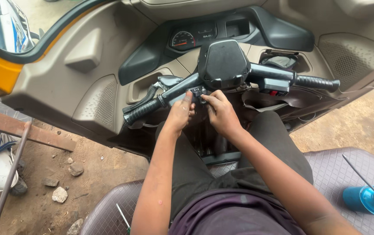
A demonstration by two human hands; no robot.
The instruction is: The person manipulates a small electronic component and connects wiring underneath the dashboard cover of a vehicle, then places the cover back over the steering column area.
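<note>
I sit on the seat of a three-wheeler cab, facing its black handlebar [224,65]. My left hand [180,114] and my right hand [219,111] meet at the black switch block [195,92] on the left side of the bar, just inboard of the ribbed left grip [143,111]. Fingertips of both hands pinch at the switch block; whether a small tool or part is held between them is hidden. The right grip [317,82] is untouched.
A speedometer [183,40] sits in the beige dashboard [95,100] above the bar. A blue screwdriver [367,196] lies on the purple quilted seat [339,174] at right; another thin tool [123,216] lies at left. Stones and a rusty bar [26,132] lie on the dirt outside.
</note>
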